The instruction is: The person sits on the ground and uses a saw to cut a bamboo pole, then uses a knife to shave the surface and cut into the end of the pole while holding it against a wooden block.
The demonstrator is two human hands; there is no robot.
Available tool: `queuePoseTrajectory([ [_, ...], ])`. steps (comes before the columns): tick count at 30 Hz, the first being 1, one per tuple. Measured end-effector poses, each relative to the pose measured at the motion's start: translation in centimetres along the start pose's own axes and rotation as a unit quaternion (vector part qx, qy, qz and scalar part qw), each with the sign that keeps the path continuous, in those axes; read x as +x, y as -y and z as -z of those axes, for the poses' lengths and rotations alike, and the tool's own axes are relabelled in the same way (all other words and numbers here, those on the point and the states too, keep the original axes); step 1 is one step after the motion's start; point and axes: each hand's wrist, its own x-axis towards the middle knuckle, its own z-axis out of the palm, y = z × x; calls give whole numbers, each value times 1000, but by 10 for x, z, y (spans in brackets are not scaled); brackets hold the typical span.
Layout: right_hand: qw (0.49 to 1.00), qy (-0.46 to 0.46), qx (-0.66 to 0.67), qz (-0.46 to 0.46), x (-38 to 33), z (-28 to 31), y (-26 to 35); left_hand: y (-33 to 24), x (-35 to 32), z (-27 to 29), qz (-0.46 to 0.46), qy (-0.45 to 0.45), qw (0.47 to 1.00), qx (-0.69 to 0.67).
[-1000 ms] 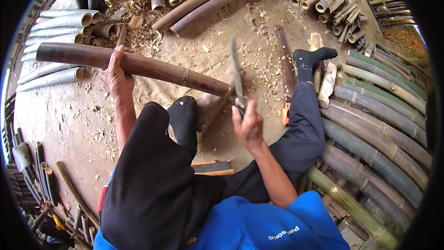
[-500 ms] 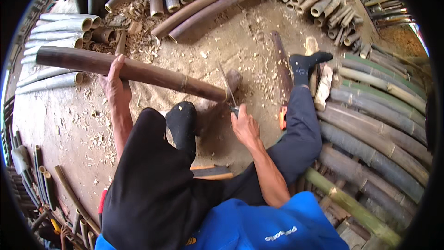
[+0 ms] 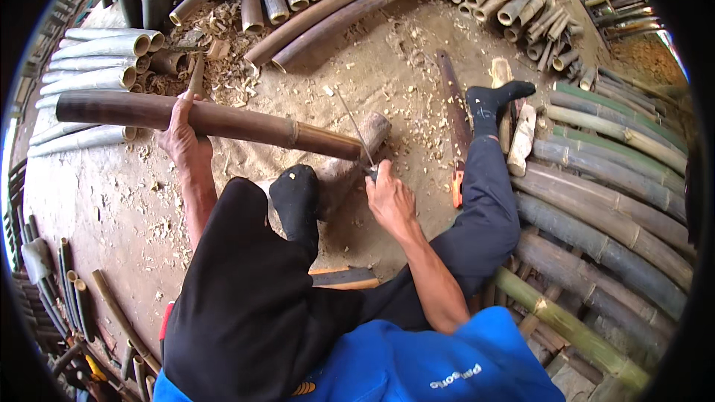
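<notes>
A dark brown bamboo tube (image 3: 223,120) slants across in front of me, its right end lower. My left hand (image 3: 183,134) is closed around its left part, the thumb over the top. The tube's right end lies over a thick log (image 3: 370,132) on the ground, beside my left foot. My right hand (image 3: 390,197) is closed on a knife (image 3: 354,123), its handle mostly hidden in the fist. The knife's thin blade points up and away, across the tube's right end. Whether the blade touches the rim, I cannot tell.
A saw (image 3: 451,97) with an orange handle lies beside my right leg. Stacked bamboo poles (image 3: 603,193) fill the right side; cut tubes (image 3: 97,63) lie at the left, more (image 3: 506,0) at the far right. Shavings (image 3: 238,78) litter the ground. A flat dark blade (image 3: 344,277) lies between my legs.
The left part of the bamboo tube has come slightly nearer with my left hand. My right hand and the knife have shifted a little to the left.
</notes>
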Motion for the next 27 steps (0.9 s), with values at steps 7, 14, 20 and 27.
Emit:
queuePoseTrajectory([
  [7, 969, -107, 193, 109, -25, 37, 44, -6, 14, 21, -1, 70, 997, -13],
  [14, 994, 70, 38, -80, -35, 12, 0, -6, -5, 29, 74, 190, 976, -74],
  [20, 989, -79, 126, -4, -36, -14, 5, -9, -2, 48, 98, 236, 961, -106],
  [27, 988, 29, 134, -75, -18, -22, -9, 46, 21, 116, 141, -73, 984, -74],
])
